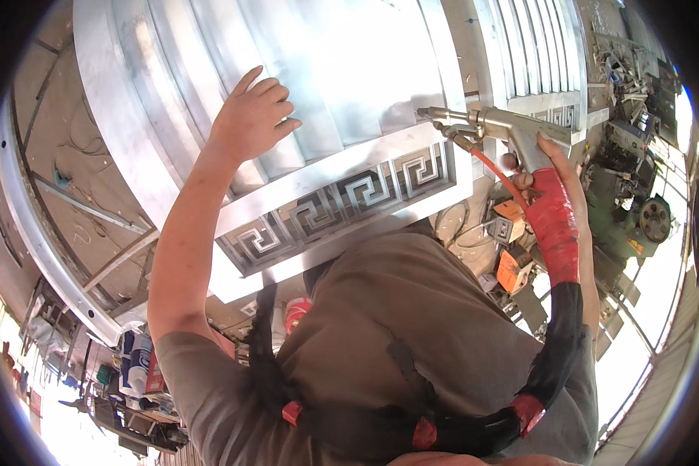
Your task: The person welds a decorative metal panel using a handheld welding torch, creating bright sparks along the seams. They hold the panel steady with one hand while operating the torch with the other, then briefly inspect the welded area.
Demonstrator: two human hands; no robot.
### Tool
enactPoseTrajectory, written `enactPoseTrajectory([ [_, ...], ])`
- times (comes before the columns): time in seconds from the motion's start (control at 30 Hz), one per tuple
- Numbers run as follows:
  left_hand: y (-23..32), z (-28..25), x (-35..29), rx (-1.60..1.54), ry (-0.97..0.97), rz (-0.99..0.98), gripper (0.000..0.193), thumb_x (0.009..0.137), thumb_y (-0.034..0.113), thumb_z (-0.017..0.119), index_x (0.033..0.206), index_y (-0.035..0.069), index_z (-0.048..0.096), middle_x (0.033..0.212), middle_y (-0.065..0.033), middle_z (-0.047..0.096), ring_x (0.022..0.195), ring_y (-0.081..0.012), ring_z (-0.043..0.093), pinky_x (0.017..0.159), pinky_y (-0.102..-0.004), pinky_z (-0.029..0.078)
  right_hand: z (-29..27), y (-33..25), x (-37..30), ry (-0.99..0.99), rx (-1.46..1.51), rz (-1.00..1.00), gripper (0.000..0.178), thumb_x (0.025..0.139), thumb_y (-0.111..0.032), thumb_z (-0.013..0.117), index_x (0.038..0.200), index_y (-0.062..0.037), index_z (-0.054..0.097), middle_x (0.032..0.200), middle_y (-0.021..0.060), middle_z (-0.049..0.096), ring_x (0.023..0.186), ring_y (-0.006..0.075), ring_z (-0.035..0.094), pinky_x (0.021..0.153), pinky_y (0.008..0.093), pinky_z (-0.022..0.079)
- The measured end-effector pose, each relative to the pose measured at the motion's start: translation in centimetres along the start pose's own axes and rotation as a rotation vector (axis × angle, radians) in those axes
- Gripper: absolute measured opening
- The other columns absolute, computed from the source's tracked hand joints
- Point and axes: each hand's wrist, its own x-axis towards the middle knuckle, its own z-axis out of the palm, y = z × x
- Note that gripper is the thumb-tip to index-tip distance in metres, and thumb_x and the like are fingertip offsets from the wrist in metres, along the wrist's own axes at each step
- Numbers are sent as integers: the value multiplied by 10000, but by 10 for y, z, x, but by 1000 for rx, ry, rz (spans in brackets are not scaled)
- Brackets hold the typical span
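Your right hand (559, 158) is closed around the handle of a metal torch (509, 124), with the fingers wrapped under the grip. It seems you hold it this way so that the nozzle can point to the left, over the corner of the big metal panel (194, 78). I cannot tell if the tip touches the metal.

Your left hand (256, 114) is half open, the fingers loosely bent, and it holds nothing. It is above the ribbed face of the panel; if it touches, I cannot tell. Perhaps it is there for balance.

From the torch, a thin orange tube (485, 161) goes back to the red wrapping (553, 221), and then a black hose (555, 334) bends across the front of your shirt (396, 311). Probably your body carries its weight, so your wrist is less loaded.

The panel lies in front of you, its border of square spirals (365, 190) nearest to your body. Farther to the right is a second ribbed panel (540, 46); to the left, a long curved metal bar (46, 241).
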Motion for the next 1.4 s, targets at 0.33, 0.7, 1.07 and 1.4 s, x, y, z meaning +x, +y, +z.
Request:
enactPoseTrajectory([
  [0.33,42,7,2,104,56,-265,171,966,260,720,1019,102,759,1205,-39,698,1378,-230,551,1255,-513,349,-85,10,42,-105,264,31,443,1055,-361,632,1283,19,618,958,158,699,624,112,657,511,199,548],
  [0.7,41,-16,28,195,-200,-168,183,896,248,783,1014,111,760,1198,-56,696,1316,-290,586,1228,-541,370,-151,-17,172,-644,823,-98,623,1120,-403,482,1469,97,355,1149,179,593,686,126,613,491,232,522],
  [1.07,18,-29,55,47,-417,-58,155,876,240,763,909,97,713,1042,-63,646,1192,-316,575,1167,-481,409,-120,-26,188,-638,616,0,630,1116,-432,482,1463,91,423,1068,120,592,625,74,577,447,189,491],
  [1.4,-9,-11,32,5,-307,48,195,924,298,700,870,115,738,1014,10,647,1125,-214,596,1175,-427,401,13,-22,102,-500,48,23,523,1081,-390,593,1334,66,557,1025,143,695,610,81,674,439,168,533],
])
